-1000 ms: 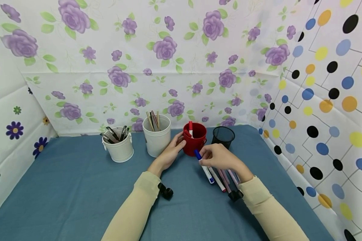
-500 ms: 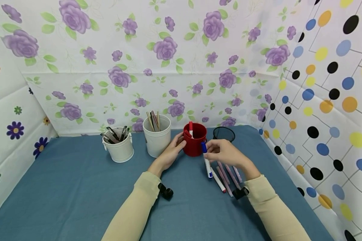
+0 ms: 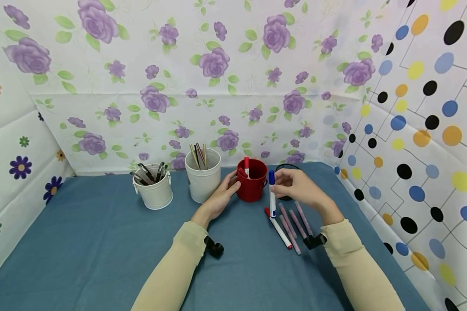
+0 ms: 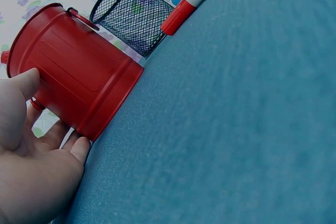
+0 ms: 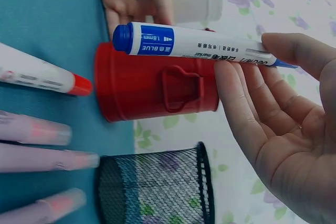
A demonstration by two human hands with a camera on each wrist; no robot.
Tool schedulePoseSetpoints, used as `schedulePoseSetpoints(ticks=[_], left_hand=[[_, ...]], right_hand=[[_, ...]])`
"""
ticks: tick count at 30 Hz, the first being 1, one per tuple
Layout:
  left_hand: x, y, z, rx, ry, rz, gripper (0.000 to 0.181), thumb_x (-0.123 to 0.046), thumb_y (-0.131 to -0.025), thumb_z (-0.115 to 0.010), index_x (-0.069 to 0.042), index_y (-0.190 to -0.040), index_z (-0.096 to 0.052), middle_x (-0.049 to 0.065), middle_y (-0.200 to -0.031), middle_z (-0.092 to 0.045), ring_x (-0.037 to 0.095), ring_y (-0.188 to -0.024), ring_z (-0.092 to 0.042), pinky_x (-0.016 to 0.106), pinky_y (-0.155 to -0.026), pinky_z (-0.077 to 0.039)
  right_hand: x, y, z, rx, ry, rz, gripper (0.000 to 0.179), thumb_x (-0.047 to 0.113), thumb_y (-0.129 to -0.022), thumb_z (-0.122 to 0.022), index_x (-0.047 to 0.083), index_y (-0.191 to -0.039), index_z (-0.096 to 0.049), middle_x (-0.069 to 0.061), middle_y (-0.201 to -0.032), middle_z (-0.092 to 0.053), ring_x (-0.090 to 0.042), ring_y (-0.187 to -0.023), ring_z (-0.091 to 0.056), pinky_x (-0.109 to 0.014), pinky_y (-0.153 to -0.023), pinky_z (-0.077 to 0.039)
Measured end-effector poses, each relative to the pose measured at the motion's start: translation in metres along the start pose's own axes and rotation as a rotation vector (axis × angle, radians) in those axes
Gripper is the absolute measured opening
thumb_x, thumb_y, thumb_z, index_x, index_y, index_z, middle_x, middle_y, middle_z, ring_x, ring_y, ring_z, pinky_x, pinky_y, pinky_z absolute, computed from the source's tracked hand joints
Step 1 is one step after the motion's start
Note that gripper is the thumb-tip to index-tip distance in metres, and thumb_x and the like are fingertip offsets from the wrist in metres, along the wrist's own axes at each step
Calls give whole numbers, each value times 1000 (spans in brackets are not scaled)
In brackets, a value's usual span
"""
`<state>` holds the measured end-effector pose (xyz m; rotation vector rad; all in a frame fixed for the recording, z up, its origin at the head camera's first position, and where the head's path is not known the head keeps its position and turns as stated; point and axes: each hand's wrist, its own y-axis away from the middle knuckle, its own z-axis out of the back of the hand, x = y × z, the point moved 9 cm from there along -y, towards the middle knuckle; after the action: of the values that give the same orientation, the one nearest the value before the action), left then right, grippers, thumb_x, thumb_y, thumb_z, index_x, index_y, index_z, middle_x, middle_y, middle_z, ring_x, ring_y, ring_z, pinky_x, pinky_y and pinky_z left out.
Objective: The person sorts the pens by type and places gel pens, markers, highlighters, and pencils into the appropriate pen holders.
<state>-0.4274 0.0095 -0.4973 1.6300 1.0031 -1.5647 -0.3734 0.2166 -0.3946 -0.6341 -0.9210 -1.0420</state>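
In the head view my left hand [image 3: 217,194] holds the left side of a small red bucket [image 3: 252,188], thumb in front and fingers behind. A red-capped marker [image 3: 247,166] sticks up inside the bucket. To the right of the bucket, my right hand [image 3: 301,188] pinches a blue-capped whiteboard marker [image 5: 205,43] between thumb and fingers. This marker stands upright, cap up, in the head view. Below it on the cloth lie a white marker with a red cap [image 3: 280,233] and several pale pink highlighter-like pens [image 3: 297,222].
A black mesh pen cup [image 4: 134,19] stands right of the bucket, partly behind my right hand in the head view. Further left are a tall white bucket [image 3: 203,185] with thin sticks and a shorter white bucket [image 3: 155,196] with pens. Patterned cloth [image 3: 233,108] hangs behind.
My right hand has raised the blue-capped marker off the other pens, moved slightly right and turned the marker from slanted to upright. My left hand stays on the red bucket.
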Motion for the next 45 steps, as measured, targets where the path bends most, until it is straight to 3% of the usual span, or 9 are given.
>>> schedulePoseSetpoints(ticks=[7,14,24,31,39,45], left_hand=[[0,1,1,-2,0,4,61,-32,-116,-47,-23,-170,-21,8,-174,-23,27,-162,-17,52,-134,-16],[2,0,1,-4,3,16,61,-34,-116,-48,-25,-170,-21,6,-174,-23,24,-163,-17,51,-134,-16],[0,0,0,6,1,9,62,-34,-116,-48,-24,-170,-20,7,-175,-22,26,-163,-16,52,-134,-15],[1,0,0,4,2,10,62,-35,-116,-48,-24,-170,-20,6,-175,-22,26,-163,-16,51,-134,-16],[0,1,-1,6,-3,8,62,-35,-116,-48,-24,-170,-20,7,-175,-22,26,-163,-17,52,-134,-16],[2,0,1,-1,-6,16,61,-35,-116,-48,-24,-170,-21,6,-174,-23,25,-162,-18,51,-134,-17]], right_hand=[[16,-9,19,-47,18,10,44,28,-101,-78,2,-133,-63,-18,-121,-70,-31,-101,-75,-40,-89,-66],[31,-20,40,-91,28,5,47,30,-101,-77,3,-136,-61,-19,-123,-68,-32,-101,-75,-57,-101,-60],[61,-34,63,-147,34,64,44,30,-101,-77,3,-133,-63,-17,-119,-69,-36,-102,-74,-37,-91,-66],[73,-47,71,-164,-14,92,37,28,-101,-77,5,-127,-65,-14,-118,-70,-27,-101,-74,-38,-90,-66],[88,-63,73,-102,-42,143,37,25,-101,-77,4,-128,-64,-14,-118,-69,-27,-105,-73,-36,-90,-66],[89,-77,73,-39,-66,107,42,22,-100,-78,4,-134,-60,-14,-123,-64,-29,-108,-72,-38,-93,-65]])
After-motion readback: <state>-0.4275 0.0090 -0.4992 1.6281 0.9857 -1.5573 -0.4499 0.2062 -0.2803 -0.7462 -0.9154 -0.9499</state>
